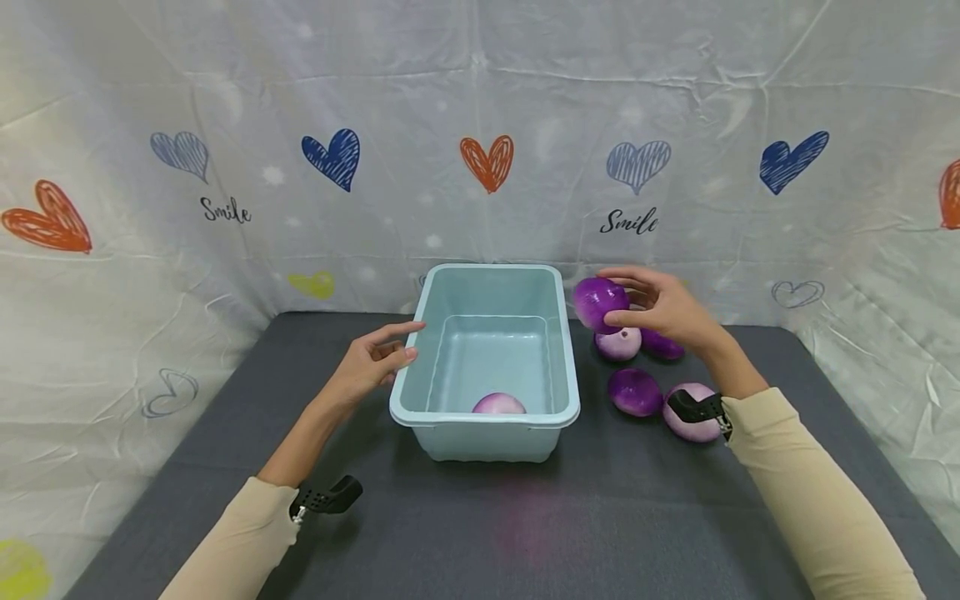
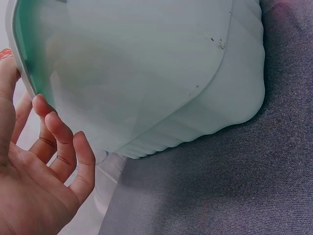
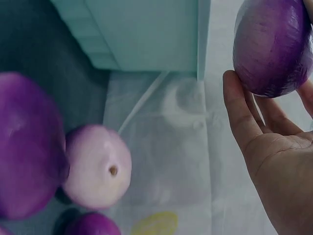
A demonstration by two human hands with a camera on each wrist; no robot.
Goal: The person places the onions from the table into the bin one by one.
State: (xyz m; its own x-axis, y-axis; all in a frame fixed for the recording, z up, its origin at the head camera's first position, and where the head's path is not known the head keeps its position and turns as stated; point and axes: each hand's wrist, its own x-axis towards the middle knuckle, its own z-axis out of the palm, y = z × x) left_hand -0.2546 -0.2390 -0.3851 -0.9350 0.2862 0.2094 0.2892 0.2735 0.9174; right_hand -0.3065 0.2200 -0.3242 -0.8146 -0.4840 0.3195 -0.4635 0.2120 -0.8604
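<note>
My right hand (image 1: 656, 308) holds a glossy purple red onion (image 1: 600, 305) between thumb and fingers, raised just right of the light-blue plastic tub (image 1: 486, 421). The same onion (image 3: 271, 46) shows at the top of the right wrist view. With its fingers loosely bent, my left hand (image 1: 371, 358) touches the tub's left rim. In the left wrist view, the left hand (image 2: 44, 166) is beside the tub's outer wall (image 2: 142, 63). Inside the tub, near its front wall, lies a pale pink-purple onion (image 1: 499, 404), partly hidden by the rim.
Several onions lie right of the tub: a pale one (image 1: 618, 344), a dark purple one (image 1: 662, 344), another purple one (image 1: 635, 392) and a pale one (image 1: 690, 425) partly behind the right wrist strap. A dark grey cloth (image 1: 450, 533) covers the table; a printed white curtain (image 1: 405, 225) hangs behind.
</note>
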